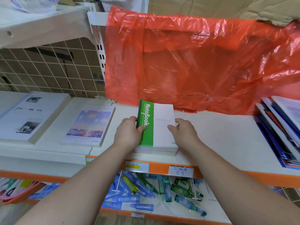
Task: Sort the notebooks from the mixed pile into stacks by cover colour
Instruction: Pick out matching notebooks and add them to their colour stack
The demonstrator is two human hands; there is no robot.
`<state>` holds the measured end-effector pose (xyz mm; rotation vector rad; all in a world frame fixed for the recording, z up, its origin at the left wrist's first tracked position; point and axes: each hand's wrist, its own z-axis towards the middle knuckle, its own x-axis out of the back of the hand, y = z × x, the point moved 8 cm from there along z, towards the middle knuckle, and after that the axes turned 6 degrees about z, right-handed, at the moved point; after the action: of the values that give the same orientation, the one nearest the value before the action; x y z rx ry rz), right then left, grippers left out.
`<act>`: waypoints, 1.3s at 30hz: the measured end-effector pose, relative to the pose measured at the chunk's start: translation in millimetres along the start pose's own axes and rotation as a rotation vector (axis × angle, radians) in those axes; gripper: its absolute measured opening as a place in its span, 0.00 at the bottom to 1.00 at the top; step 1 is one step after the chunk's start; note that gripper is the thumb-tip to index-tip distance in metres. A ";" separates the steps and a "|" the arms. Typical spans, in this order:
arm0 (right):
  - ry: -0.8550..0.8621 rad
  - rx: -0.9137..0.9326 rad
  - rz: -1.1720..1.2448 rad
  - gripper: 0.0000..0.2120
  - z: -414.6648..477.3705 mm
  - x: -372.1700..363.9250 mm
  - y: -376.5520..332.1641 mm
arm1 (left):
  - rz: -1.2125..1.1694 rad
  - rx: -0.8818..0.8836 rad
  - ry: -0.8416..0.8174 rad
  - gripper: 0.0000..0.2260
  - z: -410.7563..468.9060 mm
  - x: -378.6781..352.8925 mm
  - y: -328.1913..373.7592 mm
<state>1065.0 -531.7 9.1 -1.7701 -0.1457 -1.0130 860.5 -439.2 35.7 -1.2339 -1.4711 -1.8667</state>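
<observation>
On the white shelf (219, 135), at its middle, we hold a stack of notebooks (155, 151) topped by a green-and-white notebook (160, 125). Our left hand (128, 133) grips the spine side, thumb on the green band and fingers curled round the edge. Our right hand (185, 133) grips the opposite edge, thumb on the white cover. Blue-covered notebooks (279, 132) lean at the far right, and a lilac-covered stack (89, 125) lies to the left.

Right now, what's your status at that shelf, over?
Left hand and right hand grip the green-topped stack by its sides. Stack sits on the shelf. Mixed pile far right. Red bag close behind.
</observation>
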 end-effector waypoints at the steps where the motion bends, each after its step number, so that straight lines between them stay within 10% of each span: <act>1: 0.001 -0.001 -0.003 0.15 0.0 0.0 0.3 | -0.003 0.000 -0.001 0.19 -0.4 -0.4 -0.2; 33: -0.016 0.024 -0.026 0.18 -9.6 6.2 -6.9 | 0.053 0.047 0.006 0.19 -3.2 6.7 2.8; 39: 0.005 0.151 -0.292 0.22 -24.2 57.6 -6.5 | 0.237 -0.199 0.115 0.12 0.6 8.0 84.6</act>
<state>1084.5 -568.8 55.8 -1.6372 -0.4769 -1.1810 923.8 -464.6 86.5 -1.3036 -1.0501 -1.9204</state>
